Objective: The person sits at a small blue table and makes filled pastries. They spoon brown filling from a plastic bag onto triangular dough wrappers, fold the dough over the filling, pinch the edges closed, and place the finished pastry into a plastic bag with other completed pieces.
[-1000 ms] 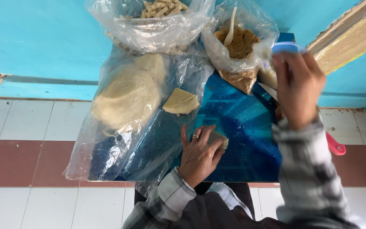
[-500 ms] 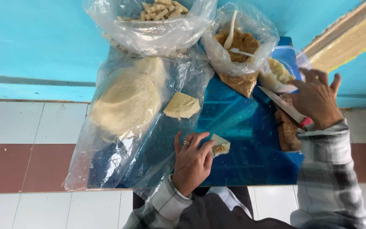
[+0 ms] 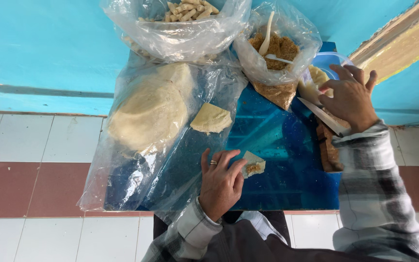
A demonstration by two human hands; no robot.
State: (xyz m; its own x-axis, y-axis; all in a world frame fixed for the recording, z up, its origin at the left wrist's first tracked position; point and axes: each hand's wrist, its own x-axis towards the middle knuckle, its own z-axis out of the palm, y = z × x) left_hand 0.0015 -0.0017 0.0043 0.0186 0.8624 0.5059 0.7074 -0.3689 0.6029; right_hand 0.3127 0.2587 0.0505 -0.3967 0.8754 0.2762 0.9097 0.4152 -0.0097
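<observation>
Under the spread right hand (image 3: 350, 97) a knife (image 3: 322, 115) handle hides; left hand (image 3: 221, 182) pinches a filled wrapper (image 3: 253, 164).

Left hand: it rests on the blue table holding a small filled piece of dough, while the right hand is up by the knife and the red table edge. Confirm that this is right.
Not quite. The head view shows the left hand on the blue table with its fingers on the small filled piece of dough, and the right hand by the knife. The table edge there is blue, not red.

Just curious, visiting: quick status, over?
Left hand pinching filled dough piece on blue table. Right hand over knife. Nothing blocking.
</observation>
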